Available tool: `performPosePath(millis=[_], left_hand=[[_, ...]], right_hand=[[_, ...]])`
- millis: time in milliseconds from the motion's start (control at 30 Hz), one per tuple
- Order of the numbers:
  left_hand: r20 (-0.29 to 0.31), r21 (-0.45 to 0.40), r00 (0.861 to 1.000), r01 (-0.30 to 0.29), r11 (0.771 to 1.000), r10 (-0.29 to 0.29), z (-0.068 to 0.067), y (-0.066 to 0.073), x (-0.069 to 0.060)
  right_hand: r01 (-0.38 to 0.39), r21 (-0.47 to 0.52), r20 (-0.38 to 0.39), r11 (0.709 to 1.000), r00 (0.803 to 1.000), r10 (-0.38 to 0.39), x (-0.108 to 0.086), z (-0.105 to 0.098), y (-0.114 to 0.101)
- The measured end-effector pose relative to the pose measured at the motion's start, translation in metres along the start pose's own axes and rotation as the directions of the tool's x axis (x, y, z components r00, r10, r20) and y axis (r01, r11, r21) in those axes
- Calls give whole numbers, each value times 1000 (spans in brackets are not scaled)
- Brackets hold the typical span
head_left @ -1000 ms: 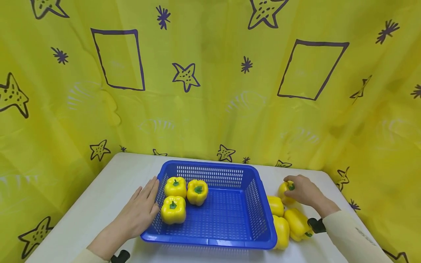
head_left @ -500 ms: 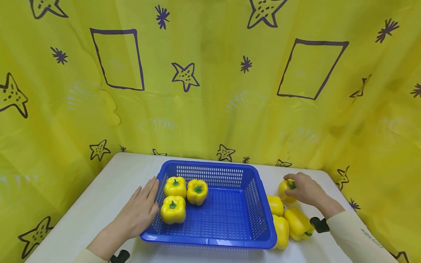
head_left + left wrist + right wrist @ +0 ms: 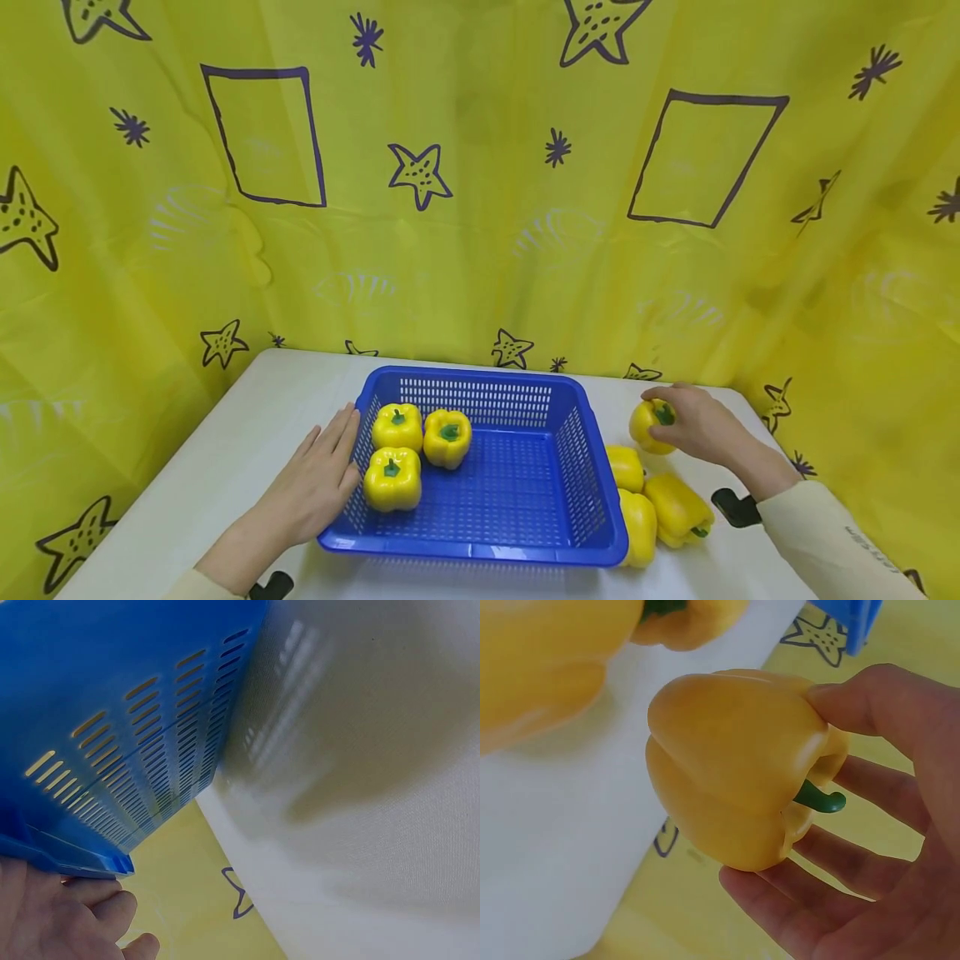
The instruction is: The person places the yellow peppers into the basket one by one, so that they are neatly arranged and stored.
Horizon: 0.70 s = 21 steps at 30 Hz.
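My right hand (image 3: 697,425) grips a yellow bell pepper (image 3: 735,765) between thumb and fingers, its green stem turned toward the palm. This pepper is to the right of a blue plastic basket (image 3: 472,551). Flat against the basket's left rim lies my left hand (image 3: 311,483), fingers straight; in the left wrist view its fingertips touch the rim from below. Inside the basket, at its left, stand three yellow bell peppers, stems up: a back one (image 3: 397,429), a front one (image 3: 393,482) and a right one (image 3: 447,442).
Outside the basket's right wall, three more yellow peppers lie on the white table (image 3: 247,433): a small-looking one (image 3: 624,468), a front one (image 3: 637,533) and one on its side (image 3: 675,507). A yellow patterned curtain (image 3: 480,250) surrounds the table at the back and sides.
My right hand has raised the bell pepper slightly off the table and turned a little. My left hand stays on the basket's rim.
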State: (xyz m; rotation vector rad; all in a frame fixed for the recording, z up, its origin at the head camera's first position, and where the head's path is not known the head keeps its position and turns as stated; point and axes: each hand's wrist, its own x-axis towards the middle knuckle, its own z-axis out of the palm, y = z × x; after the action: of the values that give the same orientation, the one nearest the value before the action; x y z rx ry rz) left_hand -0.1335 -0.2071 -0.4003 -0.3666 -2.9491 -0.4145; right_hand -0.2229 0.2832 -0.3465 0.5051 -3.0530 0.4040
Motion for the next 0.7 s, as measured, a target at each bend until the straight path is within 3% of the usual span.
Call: performPosePath(millis=[433,700], left_hand=[[-7,-2,1000,-1,1000,1,2,-1,1],[-2,-6,1000,0,1000,0,1,-1,1]], right_hand=[[141,-34,-76,989,987,-143,-2,-26,-22],[161,-25,-65,987,985,-162,-2,-38,-35]])
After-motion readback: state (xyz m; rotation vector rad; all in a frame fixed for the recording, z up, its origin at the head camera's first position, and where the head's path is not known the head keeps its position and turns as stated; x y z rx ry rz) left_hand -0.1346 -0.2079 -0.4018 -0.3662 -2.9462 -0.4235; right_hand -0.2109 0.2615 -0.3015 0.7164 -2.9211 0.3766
